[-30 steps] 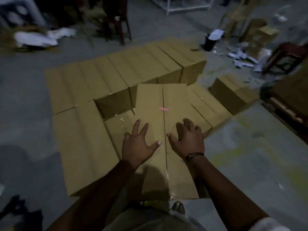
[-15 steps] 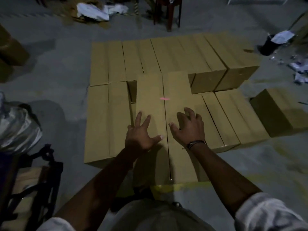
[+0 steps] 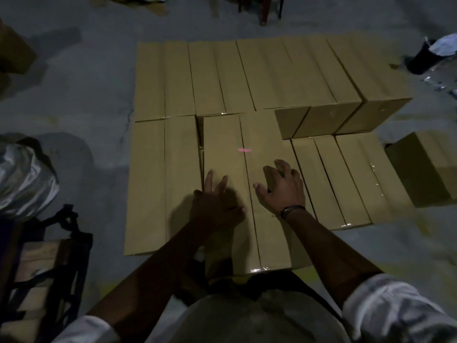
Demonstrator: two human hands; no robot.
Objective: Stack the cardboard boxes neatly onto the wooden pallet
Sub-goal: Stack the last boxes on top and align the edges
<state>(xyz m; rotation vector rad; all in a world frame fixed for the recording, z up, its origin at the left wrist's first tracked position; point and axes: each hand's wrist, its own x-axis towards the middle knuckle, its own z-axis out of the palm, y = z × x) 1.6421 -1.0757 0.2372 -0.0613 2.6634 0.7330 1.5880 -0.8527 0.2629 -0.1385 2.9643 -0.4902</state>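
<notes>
A long cardboard box (image 3: pixel 247 144) lies in front of me on top of lower boxes, with a small pink light spot on its top seam. My left hand (image 3: pixel 214 206) rests flat on its left flap, fingers spread. My right hand (image 3: pixel 283 190), with a dark wristband, presses on its right flap, fingers slightly curled. A back row of boxes (image 3: pixel 272 75) stands behind it, taller at the right. Lower boxes lie to the left (image 3: pixel 158 179) and right (image 3: pixel 346 179). The pallet is hidden under the boxes.
A single box (image 3: pixel 427 169) sits apart on the grey floor at the right. A dark bin (image 3: pixel 420 58) with white paper stands at far right. A black metal frame (image 3: pixel 61 243) and a shiny wrapped bundle (image 3: pixel 22 177) are at my left. Chair legs (image 3: pixel 264 11) stand beyond.
My view has tilted down and shifted left, so the boxes look closer. Both hands stay pressed on the top box, which has barely moved.
</notes>
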